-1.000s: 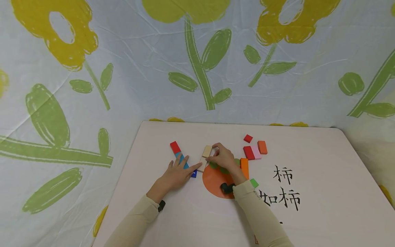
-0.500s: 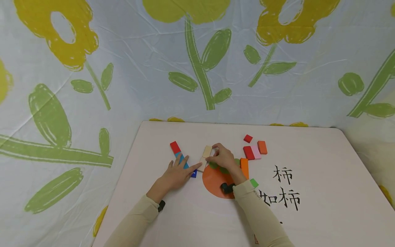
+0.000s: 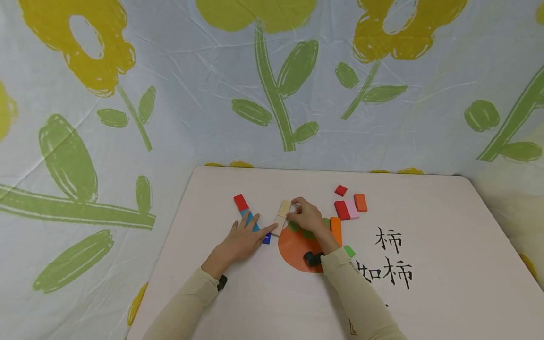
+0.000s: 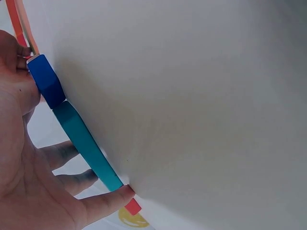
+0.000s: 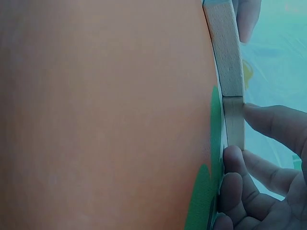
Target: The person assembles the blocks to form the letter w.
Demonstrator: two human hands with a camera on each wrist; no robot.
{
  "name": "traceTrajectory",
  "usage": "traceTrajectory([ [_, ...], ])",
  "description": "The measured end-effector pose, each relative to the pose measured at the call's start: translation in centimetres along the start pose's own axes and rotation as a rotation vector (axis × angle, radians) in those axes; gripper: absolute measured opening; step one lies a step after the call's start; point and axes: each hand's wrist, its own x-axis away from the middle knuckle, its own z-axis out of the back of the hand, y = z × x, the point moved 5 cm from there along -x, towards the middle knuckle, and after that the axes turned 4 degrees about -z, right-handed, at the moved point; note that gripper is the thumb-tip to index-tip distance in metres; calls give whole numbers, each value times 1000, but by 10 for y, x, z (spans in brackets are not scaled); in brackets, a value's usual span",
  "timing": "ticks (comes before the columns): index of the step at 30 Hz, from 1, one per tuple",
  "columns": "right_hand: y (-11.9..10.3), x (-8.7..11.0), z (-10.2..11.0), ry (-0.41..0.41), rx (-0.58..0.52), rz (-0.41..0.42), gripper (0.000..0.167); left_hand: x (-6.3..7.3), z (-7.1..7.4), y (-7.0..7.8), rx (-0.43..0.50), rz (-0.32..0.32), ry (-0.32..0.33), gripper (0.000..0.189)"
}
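Note:
My left hand [image 3: 241,242] lies with fingers spread over a light blue block [image 3: 256,227], which joins a red block [image 3: 241,202] at its far end and a dark blue block [image 3: 267,239] at its near end. The left thumb reaches to a plain wooden block [image 3: 278,227]. A second plain wooden block [image 3: 285,208] lies end to end with it, and my right hand [image 3: 308,219] pinches this one. In the right wrist view the right thumb [image 5: 273,122] touches the side of the shorter wooden block [image 5: 234,122], and other fingertips are at its end.
A printed orange persimmon [image 3: 295,250] lies under the right forearm. An orange block [image 3: 336,230] and a green block [image 3: 349,251] are beside that arm. Farther back right are red [image 3: 342,210], pink [image 3: 352,209] and orange-red [image 3: 361,202] blocks and a small red piece [image 3: 341,190].
The far wooden block, offset from the near one a second ago, now lines up end to end with it. The right thumb has shifted slightly right. My left hand has stayed put.

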Motion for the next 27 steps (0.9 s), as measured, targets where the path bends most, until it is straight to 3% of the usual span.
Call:
traceTrajectory([
  [14,-1,1,0,-3,-4,3,50,0,2,2,1,-11,6,54],
  [27,0,1,0,5,8,3,50,0,11,5,-63,-53,38,51],
])
